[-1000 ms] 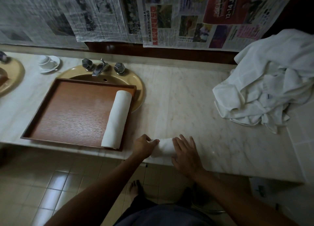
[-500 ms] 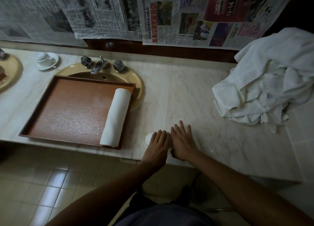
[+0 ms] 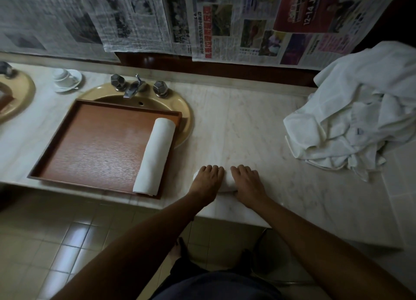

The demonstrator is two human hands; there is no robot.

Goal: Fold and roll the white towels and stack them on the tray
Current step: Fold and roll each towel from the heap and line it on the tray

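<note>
Hands: the left hand [image 3: 208, 179] and right hand [image 3: 246, 182] lie side by side, palms down, on a small white roll [image 3: 227, 180] at the near edge of the table [image 3: 247, 130]. The fingers are laid over its top, curving lightly with it and pressing rather than pinching, probably to keep the roll tight and stop it springing open.

Roll: only a strip shows between the hands and a bit at the left end; it lies left to right, just right of the tray's near right corner. It looks rolled up or nearly so, which would leave it a short lift from the tray.

Tray: the brown tray [image 3: 67, 142] sits left of the hands, its far side over the sink [image 3: 186, 112], so it stays within reach.

Done towel: one rolled towel [image 3: 155, 155] lies in the tray against the right wall, running near to far; that leaves bare floor to its left for more rolls.

Pile: loose white towels [image 3: 360, 110] are heaped at the far right, well apart from the hands, and look like work yet to do.

Far: a cup on a saucer [image 3: 66, 78] stands left of the taps [image 3: 139, 86]; newspaper [image 3: 135, 18] covers the wall.
</note>
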